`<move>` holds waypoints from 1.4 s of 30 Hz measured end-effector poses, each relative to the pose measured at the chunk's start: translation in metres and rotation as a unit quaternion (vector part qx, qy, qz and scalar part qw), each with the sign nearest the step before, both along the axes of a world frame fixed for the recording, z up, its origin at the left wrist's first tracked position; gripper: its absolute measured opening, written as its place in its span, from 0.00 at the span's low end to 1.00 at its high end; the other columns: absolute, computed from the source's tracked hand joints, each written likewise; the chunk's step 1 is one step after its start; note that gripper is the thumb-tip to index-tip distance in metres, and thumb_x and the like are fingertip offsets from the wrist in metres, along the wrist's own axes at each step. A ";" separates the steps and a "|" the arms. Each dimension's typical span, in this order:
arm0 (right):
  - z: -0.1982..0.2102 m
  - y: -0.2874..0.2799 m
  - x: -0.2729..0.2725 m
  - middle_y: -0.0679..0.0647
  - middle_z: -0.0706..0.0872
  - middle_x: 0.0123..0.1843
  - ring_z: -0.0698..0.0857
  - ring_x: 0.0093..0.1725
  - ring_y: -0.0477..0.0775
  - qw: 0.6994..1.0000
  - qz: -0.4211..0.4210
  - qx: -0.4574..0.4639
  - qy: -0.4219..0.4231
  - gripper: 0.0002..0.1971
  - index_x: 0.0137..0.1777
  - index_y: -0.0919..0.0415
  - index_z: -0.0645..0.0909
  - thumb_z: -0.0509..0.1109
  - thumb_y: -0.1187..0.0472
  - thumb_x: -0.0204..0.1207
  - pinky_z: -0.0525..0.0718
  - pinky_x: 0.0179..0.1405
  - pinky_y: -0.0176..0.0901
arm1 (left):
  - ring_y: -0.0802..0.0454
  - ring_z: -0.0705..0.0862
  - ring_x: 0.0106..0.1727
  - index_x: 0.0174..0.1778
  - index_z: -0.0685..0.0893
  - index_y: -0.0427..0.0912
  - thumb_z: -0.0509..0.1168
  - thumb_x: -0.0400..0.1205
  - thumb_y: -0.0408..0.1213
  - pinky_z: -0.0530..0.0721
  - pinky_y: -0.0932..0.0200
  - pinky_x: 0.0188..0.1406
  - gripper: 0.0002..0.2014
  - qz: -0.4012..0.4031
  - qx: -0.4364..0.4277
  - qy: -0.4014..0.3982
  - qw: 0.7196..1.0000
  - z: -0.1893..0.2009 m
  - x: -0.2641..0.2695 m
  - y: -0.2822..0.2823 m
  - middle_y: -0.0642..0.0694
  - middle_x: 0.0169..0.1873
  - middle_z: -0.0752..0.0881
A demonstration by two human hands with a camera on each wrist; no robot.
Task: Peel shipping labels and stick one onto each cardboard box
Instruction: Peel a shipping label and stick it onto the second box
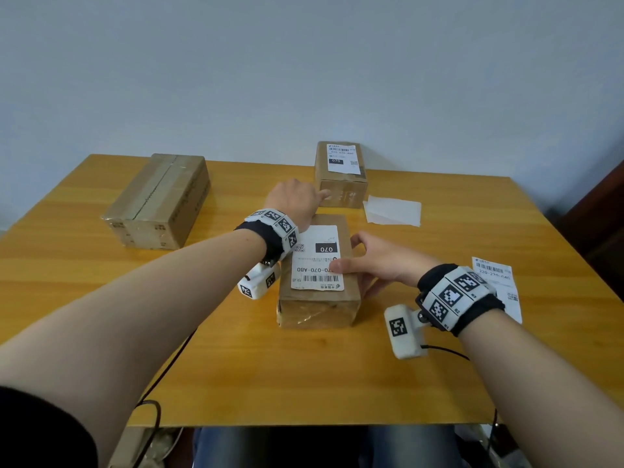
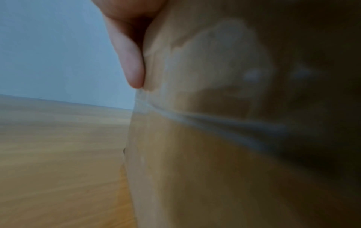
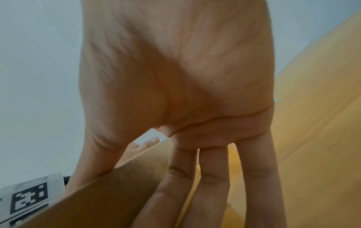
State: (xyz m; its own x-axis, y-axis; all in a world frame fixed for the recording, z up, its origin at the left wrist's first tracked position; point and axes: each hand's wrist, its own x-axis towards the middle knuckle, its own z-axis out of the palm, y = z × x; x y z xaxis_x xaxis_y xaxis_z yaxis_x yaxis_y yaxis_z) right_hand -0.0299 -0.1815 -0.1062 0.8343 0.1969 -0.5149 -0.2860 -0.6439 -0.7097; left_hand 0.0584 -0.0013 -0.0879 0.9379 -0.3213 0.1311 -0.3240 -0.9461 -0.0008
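Note:
A small cardboard box (image 1: pixel 317 305) lies in the middle of the table, with a white shipping label (image 1: pixel 319 261) stuck flat on its top. My left hand (image 1: pixel 293 204) holds the box's far left end, and one finger (image 2: pixel 132 61) lies against its side (image 2: pixel 195 154). My right hand (image 1: pixel 374 261) grips the right edge: the thumb presses on the label and the fingers (image 3: pixel 215 177) run down the box's side (image 3: pixel 109 192). A second small box (image 1: pixel 341 187) further back carries a label (image 1: pixel 342 158). The large box (image 1: pixel 158 201) at the left has a bare top.
A blank backing sheet (image 1: pixel 393 211) lies to the right of the far box. A printed label sheet (image 1: pixel 499 282) lies near the table's right edge (image 1: pixel 574 231), partly under my right wrist. Cables hang off the front edge. A wall stands behind the table.

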 end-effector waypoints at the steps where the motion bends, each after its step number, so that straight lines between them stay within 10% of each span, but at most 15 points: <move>1: 0.000 -0.001 0.000 0.64 0.95 0.54 0.96 0.48 0.64 1.000 -0.001 0.005 0.003 0.39 0.71 0.52 0.69 0.84 0.39 0.69 0.95 0.45 0.61 | 0.34 0.88 0.47 0.56 0.89 0.38 0.52 0.95 0.45 0.87 0.43 0.45 0.21 0.009 -0.026 0.015 0.999 0.000 0.001 0.002 0.45 0.26 0.71; 4: 0.000 -0.003 0.000 0.64 0.95 0.54 0.95 0.46 0.65 1.000 -0.004 0.018 0.012 0.34 0.69 0.49 0.71 0.84 0.39 0.69 0.94 0.39 0.64 | 0.30 0.85 0.47 0.54 0.87 0.34 0.50 0.94 0.45 0.85 0.40 0.48 0.23 0.016 -0.097 0.052 0.994 -0.007 0.006 0.010 0.43 0.27 0.71; 9: 0.005 -0.002 -0.001 0.52 0.95 0.53 0.92 0.38 0.53 1.000 0.022 -0.007 -0.008 0.25 0.71 0.40 0.78 0.76 0.35 0.77 0.80 0.23 0.41 | 0.36 0.86 0.41 0.31 0.74 0.45 0.38 0.91 0.62 0.85 0.45 0.48 0.33 0.017 -0.134 0.131 0.982 -0.009 -0.008 0.034 0.36 0.35 0.85; 14: 0.009 0.004 0.003 0.44 0.93 0.45 0.77 0.29 0.47 0.996 -0.006 -0.032 -0.078 0.17 0.61 0.39 0.89 0.74 0.34 0.78 0.60 0.20 0.36 | 0.47 0.87 0.38 0.46 0.84 0.44 0.34 0.84 0.74 0.83 0.52 0.42 0.42 0.028 -0.121 0.190 0.974 -0.006 -0.036 0.063 0.46 0.36 0.88; 17: 0.012 0.010 0.000 0.46 0.93 0.45 0.79 0.28 0.51 0.986 -0.056 -0.053 -0.145 0.13 0.55 0.42 0.90 0.75 0.37 0.78 0.64 0.18 0.38 | 0.52 0.86 0.36 0.57 0.84 0.47 0.41 0.83 0.76 0.86 0.55 0.41 0.39 0.060 -0.102 0.220 0.968 -0.004 -0.056 0.071 0.48 0.44 0.89; 22: 0.017 0.014 -0.002 0.49 0.88 0.63 0.87 0.54 0.52 0.961 -0.130 -0.025 -0.243 0.08 0.59 0.48 0.90 0.71 0.52 0.86 0.81 0.37 0.40 | 0.43 0.89 0.36 0.63 0.78 0.38 0.43 0.89 0.65 0.90 0.49 0.48 0.33 0.148 -0.132 0.235 0.952 0.001 -0.084 0.071 0.41 0.42 0.88; 25: 0.021 0.012 -0.007 0.48 0.84 0.63 0.82 0.66 0.51 0.950 -0.160 0.003 -0.266 0.12 0.69 0.51 0.86 0.68 0.54 0.88 0.76 0.52 0.41 | 0.40 0.90 0.31 0.64 0.68 0.44 0.46 0.92 0.54 0.94 0.42 0.41 0.17 0.180 -0.228 0.292 0.911 0.002 -0.098 0.064 0.35 0.46 0.88; 29: 0.017 0.013 -0.014 0.54 0.79 0.77 0.80 0.75 0.56 0.960 -0.160 -0.026 -0.228 0.26 0.84 0.53 0.71 0.65 0.46 0.89 0.77 0.65 0.48 | 0.41 0.93 0.31 0.72 0.68 0.50 0.47 0.89 0.62 0.94 0.38 0.36 0.24 0.193 -0.316 0.319 0.873 -0.003 -0.109 0.060 0.36 0.45 0.89; 36: 0.015 0.024 -0.017 0.56 0.85 0.71 0.85 0.67 0.62 0.941 -0.130 -0.220 -0.221 0.35 0.87 0.53 0.61 0.50 0.32 0.88 0.82 0.61 0.55 | 0.38 0.93 0.47 0.75 0.78 0.39 0.43 0.81 0.77 0.94 0.40 0.48 0.47 0.185 -0.268 0.348 0.879 -0.003 -0.116 0.053 0.37 0.59 0.87; 42: 0.003 0.045 -0.013 0.57 0.89 0.58 0.87 0.57 0.64 0.891 -0.054 -0.378 -0.244 0.39 0.71 0.55 0.78 0.40 0.26 0.85 0.80 0.51 0.56 | 0.38 0.88 0.56 0.65 0.83 0.38 0.44 0.87 0.68 0.88 0.40 0.62 0.38 0.127 -0.252 0.314 0.907 -0.016 -0.123 0.035 0.37 0.60 0.88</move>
State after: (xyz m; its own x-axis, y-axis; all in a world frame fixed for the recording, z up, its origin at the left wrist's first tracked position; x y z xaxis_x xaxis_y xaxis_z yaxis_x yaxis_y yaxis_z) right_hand -0.0427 -0.1361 -0.1028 0.9884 -0.1469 -0.0376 -0.1508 -0.9785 -0.1407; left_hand -0.0647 0.0340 -0.1039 0.9135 -0.1332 -0.3845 0.1168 -0.8193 0.5613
